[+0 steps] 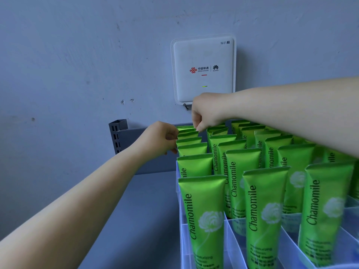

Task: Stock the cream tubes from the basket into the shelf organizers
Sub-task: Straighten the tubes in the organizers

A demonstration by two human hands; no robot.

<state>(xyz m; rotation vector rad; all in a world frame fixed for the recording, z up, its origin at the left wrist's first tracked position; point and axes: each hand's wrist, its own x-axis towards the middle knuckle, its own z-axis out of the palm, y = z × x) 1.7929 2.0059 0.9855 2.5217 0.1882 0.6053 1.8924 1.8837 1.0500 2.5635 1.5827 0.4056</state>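
Several green "Chamomile" cream tubes [202,214] stand upright in rows inside clear blue shelf organizers [229,235] on the right half of the shelf. At the back of the leftmost row, my right hand [206,113] pinches the top edge of the rearmost green tube [187,130] from above. My left hand [161,136] touches the left edges of the tubes just in front of it, fingers curled against them. The basket is out of view.
The grey shelf [141,206] stretches to the left of the organizers. A grey slotted upright [116,136] and a low back panel close the rear. A white WiFi router [204,68] hangs on the blue-grey wall right above my right hand.
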